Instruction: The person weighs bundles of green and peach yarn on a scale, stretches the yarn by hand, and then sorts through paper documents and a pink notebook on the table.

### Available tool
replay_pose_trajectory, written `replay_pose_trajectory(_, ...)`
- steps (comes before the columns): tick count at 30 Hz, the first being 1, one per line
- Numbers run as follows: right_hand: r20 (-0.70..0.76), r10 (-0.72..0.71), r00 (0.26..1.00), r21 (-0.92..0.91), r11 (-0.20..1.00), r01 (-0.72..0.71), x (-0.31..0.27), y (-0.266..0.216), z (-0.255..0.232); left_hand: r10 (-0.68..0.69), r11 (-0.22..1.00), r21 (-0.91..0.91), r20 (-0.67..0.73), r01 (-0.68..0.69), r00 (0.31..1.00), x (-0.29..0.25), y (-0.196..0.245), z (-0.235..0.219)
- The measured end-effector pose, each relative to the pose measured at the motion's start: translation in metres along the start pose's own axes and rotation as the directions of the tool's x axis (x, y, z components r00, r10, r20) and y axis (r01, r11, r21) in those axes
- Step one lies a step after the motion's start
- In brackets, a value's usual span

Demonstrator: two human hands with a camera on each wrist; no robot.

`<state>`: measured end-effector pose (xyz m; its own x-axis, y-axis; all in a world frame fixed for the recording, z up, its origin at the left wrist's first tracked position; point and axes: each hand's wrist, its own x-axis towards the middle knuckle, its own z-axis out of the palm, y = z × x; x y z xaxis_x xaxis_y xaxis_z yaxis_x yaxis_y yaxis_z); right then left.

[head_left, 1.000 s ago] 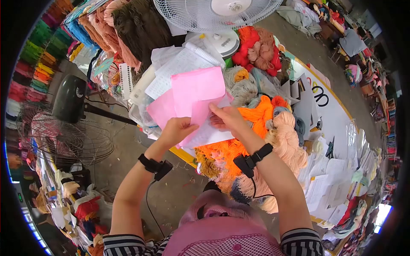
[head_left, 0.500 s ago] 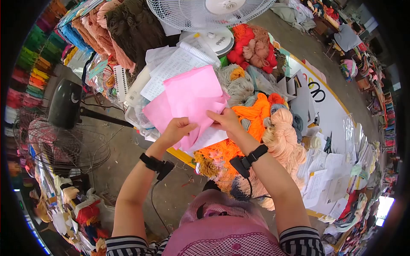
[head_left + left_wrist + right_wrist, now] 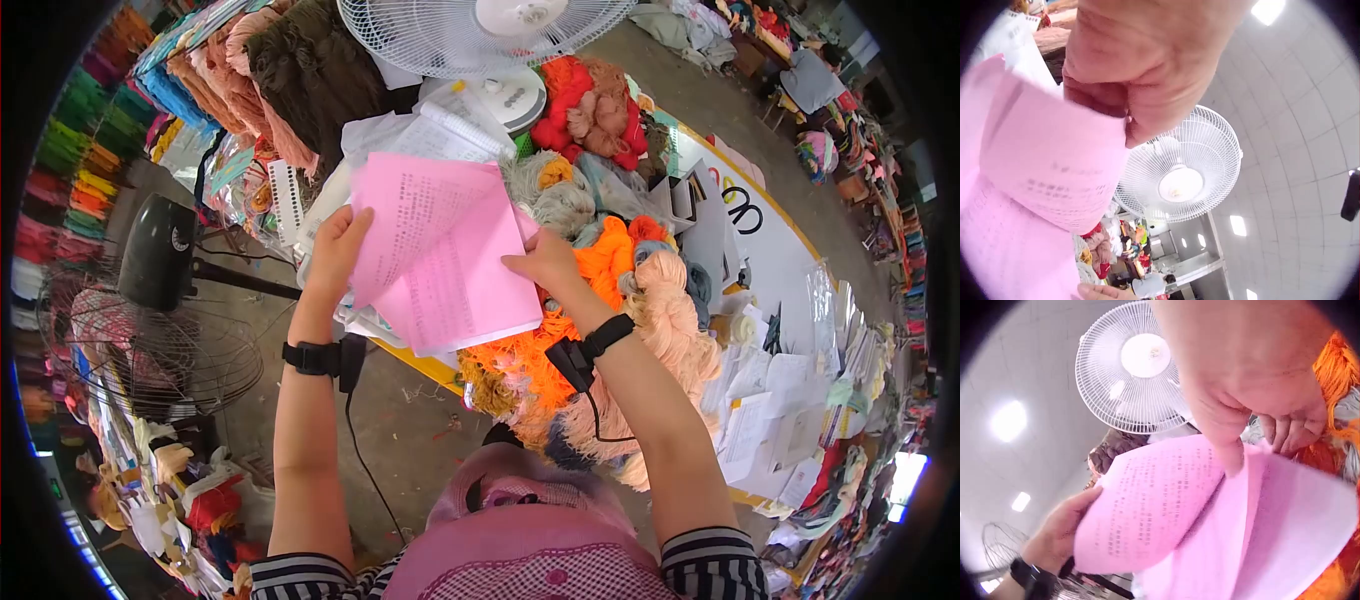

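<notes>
Several pink sheets printed with rows of dark characters (image 3: 430, 235) are held up over the table, with the top one curled up. My left hand (image 3: 338, 245) pinches the top sheet's left edge between thumb and fingers; the left wrist view has this hand (image 3: 1141, 69) close up, the paper bending away below it. On the opposite edge my right hand (image 3: 545, 262) pinches the pink sheets, thumb on top and fingers underneath, as the right wrist view of that hand (image 3: 1254, 394) makes plain. A white sheet edge peeks out below the pink ones.
Handwritten white papers (image 3: 460, 128) and a white fan (image 3: 490, 35) stand behind the sheets. Orange yarn (image 3: 608, 255), peach yarn (image 3: 660, 310) and grey yarn (image 3: 550, 205) crowd the right side. A dark wire-caged fan (image 3: 155, 260) is at the left.
My left hand has moved left and up from the lower edge to the left edge. The folded pink sheets now lie opened out, with printed text facing up. The right hand has shifted slightly right.
</notes>
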<state>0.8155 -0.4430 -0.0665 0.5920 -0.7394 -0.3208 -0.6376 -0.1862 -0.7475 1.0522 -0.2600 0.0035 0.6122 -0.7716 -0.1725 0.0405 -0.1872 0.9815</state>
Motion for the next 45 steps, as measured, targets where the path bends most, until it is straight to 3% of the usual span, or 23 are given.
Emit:
replay_pose_trajectory(1, 0.154, 0.087, 0.984, 0.038, 0.995, -0.094, 0.001, 0.004, -0.001, -0.015, 1.000, -0.024, -0.029, 0.015, 0.999, 0.001, -0.001, 0.000)
replay_pose_trajectory(2, 0.141, 0.101, 0.985, 0.041, 0.993, -0.107, 0.000, 0.009, 0.003, -0.017, 1.000, -0.025, -0.010, 0.017, 1.000, 0.000, -0.002, 0.001)
replay_pose_trajectory(4, 0.001, -0.102, 0.995, -0.069, 0.992, 0.102, -0.004, 0.016, 0.015, 0.020, 0.999, 0.028, -0.006, -0.020, 1.000, -0.007, -0.004, 0.009)
replay_pose_trajectory(5, -0.030, -0.078, 0.997, -0.074, 0.994, 0.075, -0.009, 0.017, 0.013, 0.069, 0.978, 0.194, 0.027, -0.073, 0.997, -0.013, 0.002, 0.010)
replay_pose_trajectory(8, -0.118, -0.156, 0.981, 0.025, 0.987, 0.160, -0.036, 0.001, -0.003, 0.183, 0.968, 0.168, 0.029, -0.186, 0.983, -0.019, 0.017, 0.011)
replay_pose_trajectory(9, -0.125, -0.162, 0.979, 0.032, 0.985, 0.167, -0.042, 0.009, -0.006, 0.346, 0.861, 0.400, -0.008, -0.314, 0.938, -0.021, 0.027, 0.002)
replay_pose_trajectory(11, -0.163, -0.278, 0.947, 0.461, 0.827, 0.322, -0.057, 0.035, -0.013, 0.574, 0.572, 0.735, -0.040, -0.365, 0.818, -0.036, 0.062, 0.002)
replay_pose_trajectory(12, -0.180, -0.273, 0.945, 0.456, 0.828, 0.326, -0.077, 0.033, -0.032, 0.615, 0.563, 0.751, -0.102, -0.345, 0.782, -0.037, 0.075, -0.001)
replay_pose_trajectory(13, -0.041, -0.236, 0.971, 0.539, 0.813, 0.220, -0.108, 0.022, -0.064, 0.636, 0.520, 0.775, -0.072, -0.358, 0.768, -0.036, 0.088, -0.013)
replay_pose_trajectory(14, 0.087, -0.190, 0.978, 0.604, 0.790, 0.100, -0.135, 0.025, -0.091, 0.662, 0.639, 0.627, -0.154, -0.445, 0.733, -0.030, 0.094, -0.018)
replay_pose_trajectory(15, 0.037, -0.143, 0.989, 0.600, 0.795, 0.092, -0.152, 0.041, -0.109, 0.650, 0.615, 0.673, -0.137, -0.412, 0.747, -0.026, 0.112, -0.025)
replay_pose_trajectory(16, 0.067, -0.210, 0.975, 0.565, 0.814, 0.137, -0.169, 0.056, -0.125, 0.634, 0.620, 0.661, -0.106, -0.422, 0.766, -0.023, 0.130, -0.026)
replay_pose_trajectory(17, 0.103, -0.269, 0.958, 0.528, 0.831, 0.176, -0.191, 0.073, -0.139, 0.629, 0.508, 0.787, -0.060, -0.351, 0.775, -0.001, 0.137, -0.043)
replay_pose_trajectory(18, 0.056, -0.218, 0.974, 0.525, 0.837, 0.157, -0.218, 0.084, -0.151, 0.632, 0.544, 0.724, -0.021, -0.424, 0.775, -0.009, 0.154, -0.017)
replay_pose_trajectory(19, 0.103, -0.256, 0.961, 0.669, 0.733, 0.123, -0.242, 0.089, -0.164, 0.542, 0.748, 0.484, -0.050, -0.455, 0.839, -0.029, 0.168, 0.031)
replay_pose_trajectory(20, 0.143, -0.320, 0.937, 0.793, 0.604, 0.085, -0.266, 0.098, -0.175, 0.394, 0.865, 0.325, 0.034, -0.382, 0.919, -0.028, 0.165, 0.048)
replay_pose_trajectory(22, 0.108, -0.299, 0.948, 0.819, 0.568, 0.086, -0.310, 0.125, -0.186, 0.165, 0.970, 0.136, 0.252, -0.203, 0.954, -0.051, 0.158, 0.100)
replay_pose_trajectory(26, 0.023, -0.244, 0.969, 0.842, 0.528, 0.113, -0.390, 0.182, -0.206, -0.083, 0.995, 0.099, 0.610, 0.028, 0.788, -0.155, 0.115, 0.256)
replay_pose_trajectory(31, -0.046, -0.096, 0.994, 0.839, 0.537, 0.091, -0.498, 0.287, -0.225, -0.330, 0.937, 0.219, 0.807, 0.271, 0.490, -0.270, 0.038, 0.407)
replay_pose_trajectory(33, -0.055, 0.089, 0.995, 0.807, 0.591, -0.009, -0.547, 0.332, -0.231, -0.408, 0.894, 0.276, 0.828, 0.352, 0.386, -0.306, 0.006, 0.457)
replay_pose_trajectory(37, -0.148, 0.372, 0.916, 0.828, 0.553, -0.091, -0.642, 0.399, -0.245, -0.532, 0.780, 0.392, 0.826, 0.488, 0.186, -0.366, -0.072, 0.553)
replay_pose_trajectory(39, -0.138, 0.477, 0.868, 0.925, 0.376, -0.059, -0.676, 0.426, -0.242, -0.584, 0.712, 0.444, 0.804, 0.545, 0.108, -0.391, -0.109, 0.589)
replay_pose_trajectory(45, -0.176, 0.629, 0.757, 0.976, 0.209, 0.053, -0.697, 0.494, -0.215, -0.669, 0.534, 0.521, 0.742, 0.666, -0.045, -0.433, -0.206, 0.664)
